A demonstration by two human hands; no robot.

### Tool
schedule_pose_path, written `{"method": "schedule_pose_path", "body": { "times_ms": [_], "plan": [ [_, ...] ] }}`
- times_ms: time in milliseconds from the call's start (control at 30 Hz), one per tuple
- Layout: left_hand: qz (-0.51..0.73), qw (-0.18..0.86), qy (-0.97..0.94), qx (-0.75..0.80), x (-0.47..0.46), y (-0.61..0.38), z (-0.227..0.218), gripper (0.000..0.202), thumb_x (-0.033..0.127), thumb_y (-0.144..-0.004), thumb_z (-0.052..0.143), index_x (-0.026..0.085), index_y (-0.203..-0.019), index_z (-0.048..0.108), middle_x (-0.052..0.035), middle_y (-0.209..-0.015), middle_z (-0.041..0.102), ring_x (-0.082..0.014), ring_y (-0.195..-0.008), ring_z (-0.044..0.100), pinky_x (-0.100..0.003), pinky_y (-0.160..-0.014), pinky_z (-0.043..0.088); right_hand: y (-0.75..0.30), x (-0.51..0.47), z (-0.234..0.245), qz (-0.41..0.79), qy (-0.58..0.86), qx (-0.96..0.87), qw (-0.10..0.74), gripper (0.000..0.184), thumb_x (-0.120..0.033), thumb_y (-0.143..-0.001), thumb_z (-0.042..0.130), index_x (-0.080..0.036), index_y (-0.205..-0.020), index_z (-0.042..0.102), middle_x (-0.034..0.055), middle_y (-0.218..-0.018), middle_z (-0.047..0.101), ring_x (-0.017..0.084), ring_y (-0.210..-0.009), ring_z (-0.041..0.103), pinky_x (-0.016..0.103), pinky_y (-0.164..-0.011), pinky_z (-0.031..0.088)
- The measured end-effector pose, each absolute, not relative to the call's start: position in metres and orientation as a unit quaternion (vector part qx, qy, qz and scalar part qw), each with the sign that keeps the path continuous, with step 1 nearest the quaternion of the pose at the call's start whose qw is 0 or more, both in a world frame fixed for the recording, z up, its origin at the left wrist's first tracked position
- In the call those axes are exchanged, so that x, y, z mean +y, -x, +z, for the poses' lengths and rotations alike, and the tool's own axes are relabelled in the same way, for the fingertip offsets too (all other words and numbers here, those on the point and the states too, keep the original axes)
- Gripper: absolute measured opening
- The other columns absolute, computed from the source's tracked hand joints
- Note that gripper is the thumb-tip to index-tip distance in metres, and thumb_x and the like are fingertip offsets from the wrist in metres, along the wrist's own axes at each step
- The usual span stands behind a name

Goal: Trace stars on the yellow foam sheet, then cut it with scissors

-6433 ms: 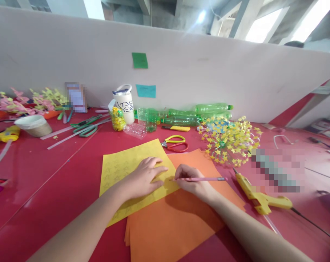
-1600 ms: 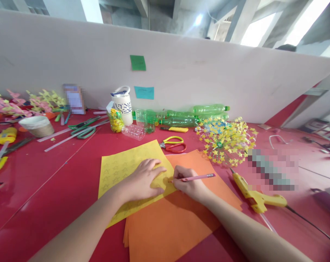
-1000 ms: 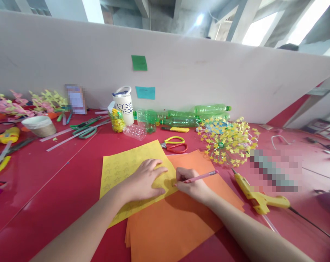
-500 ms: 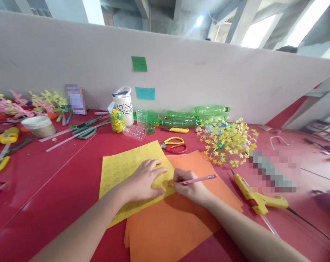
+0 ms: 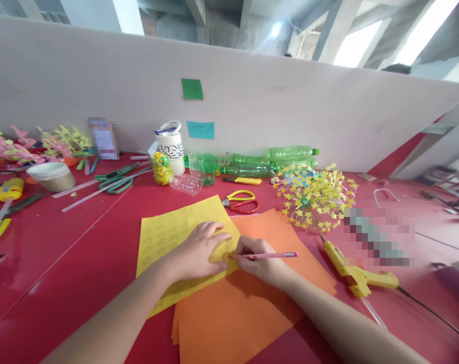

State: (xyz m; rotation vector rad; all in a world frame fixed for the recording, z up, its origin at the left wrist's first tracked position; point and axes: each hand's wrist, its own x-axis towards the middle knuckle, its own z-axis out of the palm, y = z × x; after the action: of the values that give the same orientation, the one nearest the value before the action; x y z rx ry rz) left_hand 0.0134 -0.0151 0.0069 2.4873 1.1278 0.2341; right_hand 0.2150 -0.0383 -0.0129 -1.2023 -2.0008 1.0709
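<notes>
A yellow sheet of paper (image 5: 157,225) with rows of pencilled stars lies partly over a stack of orange paper (image 5: 229,318). My left hand (image 5: 199,250) rests on the yellow sheet with its fingers spread. Held in my right hand (image 5: 258,258) is a pink pencil (image 5: 278,255), its tip on the yellow sheet near its right edge, beside my left thumb. Just beyond the papers lie scissors (image 5: 244,202) with one yellow and one red handle.
Right of the papers lie a yellow glue gun (image 5: 358,278) and a bunch of yellow paper stars (image 5: 309,202). Green plastic bottles (image 5: 252,167), a yellow cutter (image 5: 248,181) and a white tumbler (image 5: 172,151) line the back. At left are green scissors (image 5: 118,184) and a pot (image 5: 53,177).
The pencil tip has moved slightly left across the yellow sheet, and the pencil lies a little flatter. My left hand stays in place on the paper.
</notes>
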Motion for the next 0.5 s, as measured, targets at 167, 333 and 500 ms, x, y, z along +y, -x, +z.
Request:
{"method": "schedule_pose_path", "body": {
  "times_ms": [167,333,500],
  "plan": [
    [0.082,0.195,-0.891,0.402,-0.0151,-0.0131,0.0065,0.052,0.045,-0.076,0.057,0.032,-0.124,0.042,-0.0055,-0.130,0.033,-0.0290,-0.121,0.028,-0.044,-0.097,0.029,-0.2147,-0.0374,-0.0161,0.382,0.461,-0.741,0.302,0.010,-0.013,-0.070,0.048,-0.018,-0.064,0.042,-0.0058,-0.054,0.042,0.007,-0.048,0.036,0.018,-0.044,0.026],
    [0.083,0.201,-0.889,0.404,-0.0155,-0.0131,0.0072,0.053,0.047,-0.076,0.057,0.033,-0.125,0.041,-0.0052,-0.131,0.033,-0.0297,-0.122,0.028,-0.043,-0.097,0.029,-0.2149,-0.0371,-0.0161,0.359,0.487,-0.731,0.316,0.011,-0.011,-0.066,0.047,-0.018,-0.062,0.040,-0.0061,-0.052,0.040,0.007,-0.047,0.035,0.018,-0.044,0.025],
    [0.086,0.190,-0.894,0.396,-0.0152,-0.0132,0.0070,0.053,0.047,-0.076,0.057,0.032,-0.124,0.042,-0.0057,-0.130,0.033,-0.0291,-0.122,0.026,-0.043,-0.098,0.027,-0.2162,-0.0365,-0.0148,0.347,0.504,-0.723,0.322,0.011,-0.010,-0.063,0.046,-0.018,-0.061,0.039,-0.0057,-0.052,0.040,0.007,-0.047,0.036,0.018,-0.044,0.026]
  ]
}}
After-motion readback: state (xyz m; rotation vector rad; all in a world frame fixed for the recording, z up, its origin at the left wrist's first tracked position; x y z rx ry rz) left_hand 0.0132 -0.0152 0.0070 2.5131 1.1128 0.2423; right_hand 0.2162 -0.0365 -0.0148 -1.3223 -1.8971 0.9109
